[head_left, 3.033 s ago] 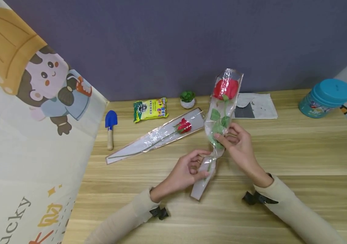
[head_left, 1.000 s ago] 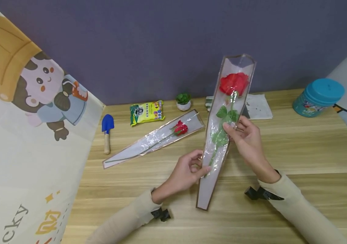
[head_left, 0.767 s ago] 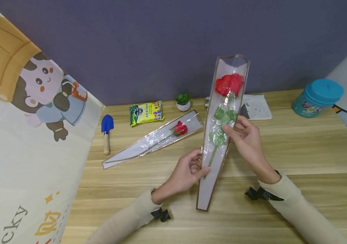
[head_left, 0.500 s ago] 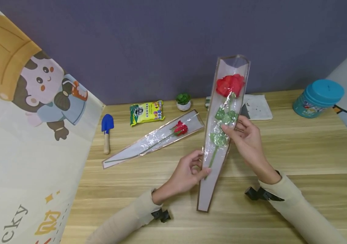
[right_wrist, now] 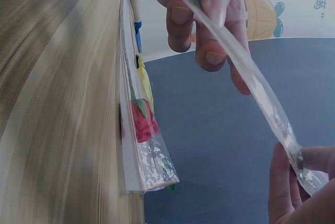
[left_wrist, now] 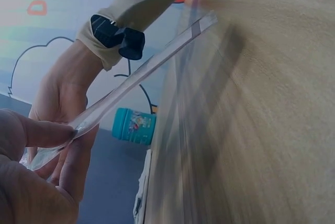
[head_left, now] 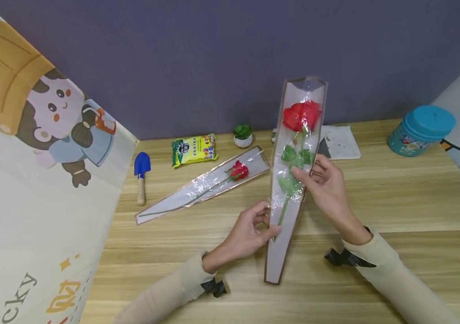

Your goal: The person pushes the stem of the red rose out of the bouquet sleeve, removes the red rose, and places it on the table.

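A red rose [head_left: 301, 116] with green leaves lies inside a long tapered sleeve [head_left: 280, 258], clear in front, white behind, with brown edging. Bloom end up, the sleeve is raised above the wooden table, and its shadow shows in the left wrist view. My left hand [head_left: 247, 234] pinches its left edge low down, the thumb on the front near the stem's end. Halfway up, my right hand [head_left: 328, 193] pinches the right edge, its thumb over the leaves. A second wrapped rose [head_left: 239, 170], smaller, lies slantwise on the table to the left; the right wrist view shows its sleeve [right_wrist: 133, 179].
Along the back of the table are a yellow-green packet [head_left: 194, 150], a small potted succulent [head_left: 243, 135], a white sheet [head_left: 343, 141] partly behind the held sleeve, and a lidded teal jar [head_left: 422, 130]. A blue trowel [head_left: 142, 175] lies at far left.
Three seconds ago the sleeve was pinched in and twisted at its middle; now it is spread flat. Lately it has tilted slightly more upright, its top shifting left. Both hands keep their hold.
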### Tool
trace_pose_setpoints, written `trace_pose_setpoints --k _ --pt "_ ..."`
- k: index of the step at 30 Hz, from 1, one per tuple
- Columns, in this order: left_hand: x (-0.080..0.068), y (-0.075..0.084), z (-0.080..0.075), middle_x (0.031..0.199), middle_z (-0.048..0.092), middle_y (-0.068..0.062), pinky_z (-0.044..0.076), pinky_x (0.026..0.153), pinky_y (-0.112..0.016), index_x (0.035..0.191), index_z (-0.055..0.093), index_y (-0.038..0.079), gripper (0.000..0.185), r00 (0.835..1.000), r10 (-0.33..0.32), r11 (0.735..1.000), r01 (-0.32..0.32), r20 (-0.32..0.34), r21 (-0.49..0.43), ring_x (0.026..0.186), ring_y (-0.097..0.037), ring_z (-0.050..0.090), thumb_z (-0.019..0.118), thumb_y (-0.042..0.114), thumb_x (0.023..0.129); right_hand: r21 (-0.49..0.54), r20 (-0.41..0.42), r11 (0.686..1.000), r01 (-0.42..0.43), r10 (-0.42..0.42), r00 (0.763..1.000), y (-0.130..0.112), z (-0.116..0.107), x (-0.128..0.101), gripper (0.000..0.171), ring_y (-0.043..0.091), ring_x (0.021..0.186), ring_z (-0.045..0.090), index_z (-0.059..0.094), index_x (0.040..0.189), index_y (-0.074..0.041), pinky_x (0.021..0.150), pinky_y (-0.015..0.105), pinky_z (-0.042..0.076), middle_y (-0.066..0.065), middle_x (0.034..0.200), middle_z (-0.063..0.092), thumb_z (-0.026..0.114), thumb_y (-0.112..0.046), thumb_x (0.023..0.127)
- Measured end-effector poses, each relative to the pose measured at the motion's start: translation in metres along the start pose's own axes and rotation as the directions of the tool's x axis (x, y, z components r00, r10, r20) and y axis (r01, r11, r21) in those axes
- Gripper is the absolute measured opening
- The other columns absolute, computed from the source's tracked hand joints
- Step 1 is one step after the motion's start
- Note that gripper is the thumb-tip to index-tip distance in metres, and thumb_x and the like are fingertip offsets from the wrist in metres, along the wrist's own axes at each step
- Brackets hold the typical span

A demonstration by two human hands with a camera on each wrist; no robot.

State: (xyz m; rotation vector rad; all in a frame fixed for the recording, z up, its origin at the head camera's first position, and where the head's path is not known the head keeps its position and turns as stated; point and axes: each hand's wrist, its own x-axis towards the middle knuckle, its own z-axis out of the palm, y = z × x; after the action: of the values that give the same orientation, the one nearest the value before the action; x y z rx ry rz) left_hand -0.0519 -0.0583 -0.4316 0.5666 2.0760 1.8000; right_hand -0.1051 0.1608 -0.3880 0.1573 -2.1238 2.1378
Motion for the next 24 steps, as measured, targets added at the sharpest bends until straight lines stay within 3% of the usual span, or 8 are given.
trace_pose_setpoints --k 10,17,24 --pt "0.0009 -0.0014 -0.0024 0.12 0.073 -0.021 0.067 0.071 -0.031 0.138 0.058 0.004 0.051 1.0 0.026 1.0 -0.026 -0.007 0.007 0.085 -0.002 0.068 0.074 -0.004 0.09 -0.055 0.004 0.998 0.001 -0.001 1.0 0.0012 0.0014 0.0 0.035 0.003 0.087 0.076 0.06 0.13 -0.006 0.077 0.018 0.064 -0.021 0.105 0.077 0.072 -0.008 0.097" --pt "0.003 -0.0026 -0.0041 0.115 0.073 -0.023 0.066 0.081 -0.027 0.138 0.055 0.002 0.055 0.996 0.088 0.996 -0.088 -0.019 0.01 0.085 -0.003 0.067 0.074 -0.007 0.087 -0.068 0.023 0.998 -0.007 0.008 1.0 0.004 0.0022 0.0007 0.037 0.002 0.087 0.076 0.059 0.132 -0.005 0.077 0.018 0.064 -0.021 0.106 0.076 0.072 -0.007 0.097" --pt "0.004 -0.0035 -0.006 0.112 0.07 -0.024 0.065 0.087 -0.026 0.137 0.054 0.0 0.056 0.995 0.098 0.995 -0.098 -0.013 0.004 0.084 -0.001 0.065 0.075 -0.008 0.086 -0.067 0.068 0.997 -0.026 0.031 0.997 0.0053 0.0034 0.0004 0.043 0.004 0.089 0.077 0.056 0.137 -0.001 0.076 0.021 0.065 -0.022 0.108 0.076 0.072 -0.007 0.097"
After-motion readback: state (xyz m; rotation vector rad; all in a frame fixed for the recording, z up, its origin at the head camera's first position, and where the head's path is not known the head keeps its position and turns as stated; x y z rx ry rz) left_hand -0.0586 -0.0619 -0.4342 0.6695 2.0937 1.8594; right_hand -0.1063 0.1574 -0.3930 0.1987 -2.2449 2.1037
